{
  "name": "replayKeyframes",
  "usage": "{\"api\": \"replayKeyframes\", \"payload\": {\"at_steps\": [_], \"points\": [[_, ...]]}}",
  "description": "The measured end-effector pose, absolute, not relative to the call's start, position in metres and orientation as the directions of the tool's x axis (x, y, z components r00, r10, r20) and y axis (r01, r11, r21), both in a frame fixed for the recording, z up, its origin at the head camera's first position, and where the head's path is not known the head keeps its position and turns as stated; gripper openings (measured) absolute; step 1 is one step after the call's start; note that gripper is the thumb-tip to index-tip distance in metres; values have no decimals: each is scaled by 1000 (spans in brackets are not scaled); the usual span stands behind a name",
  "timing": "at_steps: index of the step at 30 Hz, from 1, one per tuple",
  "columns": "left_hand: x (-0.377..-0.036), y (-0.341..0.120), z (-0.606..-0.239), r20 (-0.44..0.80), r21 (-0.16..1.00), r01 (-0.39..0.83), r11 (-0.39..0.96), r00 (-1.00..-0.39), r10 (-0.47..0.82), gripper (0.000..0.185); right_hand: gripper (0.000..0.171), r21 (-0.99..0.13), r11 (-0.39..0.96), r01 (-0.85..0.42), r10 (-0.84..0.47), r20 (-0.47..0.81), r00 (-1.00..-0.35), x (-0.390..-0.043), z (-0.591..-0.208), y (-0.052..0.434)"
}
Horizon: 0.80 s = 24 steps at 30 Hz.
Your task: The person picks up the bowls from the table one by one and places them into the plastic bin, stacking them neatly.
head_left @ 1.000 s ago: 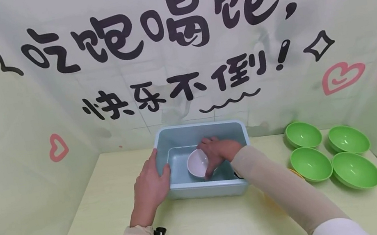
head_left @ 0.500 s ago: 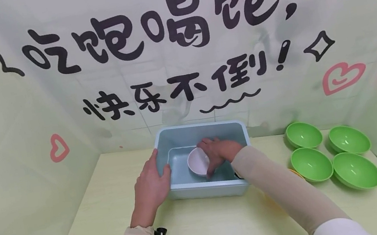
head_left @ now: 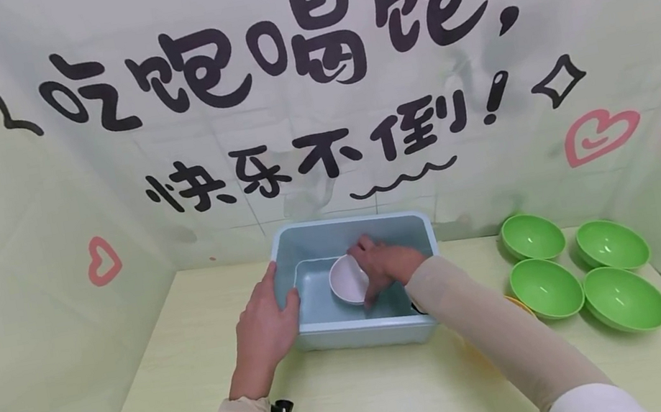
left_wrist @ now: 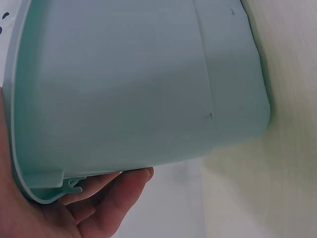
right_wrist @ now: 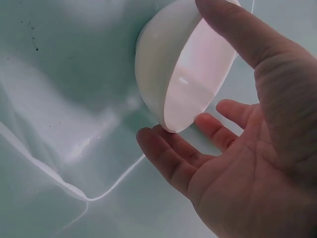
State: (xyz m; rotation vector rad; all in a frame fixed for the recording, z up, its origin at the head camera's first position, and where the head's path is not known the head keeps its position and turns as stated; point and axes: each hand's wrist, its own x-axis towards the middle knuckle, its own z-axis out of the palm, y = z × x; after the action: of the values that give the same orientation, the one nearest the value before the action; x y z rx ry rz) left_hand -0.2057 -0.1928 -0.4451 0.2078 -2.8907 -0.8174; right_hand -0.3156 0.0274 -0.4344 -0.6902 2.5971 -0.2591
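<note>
A light blue plastic basin (head_left: 368,332) stands on the table against the back wall. My left hand (head_left: 268,324) grips its left rim, thumb over the edge. In the left wrist view curled fingers (left_wrist: 116,203) press the basin's outer wall below the rim. Inside the basin, my right hand (head_left: 381,267) holds a small white bowl (head_left: 346,282). From the right wrist view, the thumb lies at one side of the bowl's rim and fingertips touch the opposite side. The bowl (right_wrist: 158,64) is tilted, its opening turned towards the palm.
Several green bowls (head_left: 625,299) stand together on the right of the table (head_left: 370,403). An orange-yellow rim (head_left: 520,305) peeks out beside my right sleeve, mostly hidden. A printed wall sheet (head_left: 304,203) hangs close behind the basin.
The white bowl has shifted slightly away from me and to the right within the basin, and the right hand's fingers have moved a little around it. My left hand keeps its place.
</note>
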Motion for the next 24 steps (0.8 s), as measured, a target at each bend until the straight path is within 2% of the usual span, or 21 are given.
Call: {"api": "replayKeyframes", "payload": {"at_steps": [7, 14, 24], "points": [[-206, -191, -447, 86, 536, -99, 838, -982, -171, 68, 98, -277, 868, -413, -493, -377, -784, -318, -432, 28], [-204, -190, -447, 83, 537, -105, 837, -981, -177, 68, 89, -321, 855, -408, -509, -364, -780, -322, -422, 32], [-204, -191, -444, 97, 533, -98, 841, -980, -176, 68, 71, -471, 738, -483, -647, -290, -705, -332, -388, 34]]}}
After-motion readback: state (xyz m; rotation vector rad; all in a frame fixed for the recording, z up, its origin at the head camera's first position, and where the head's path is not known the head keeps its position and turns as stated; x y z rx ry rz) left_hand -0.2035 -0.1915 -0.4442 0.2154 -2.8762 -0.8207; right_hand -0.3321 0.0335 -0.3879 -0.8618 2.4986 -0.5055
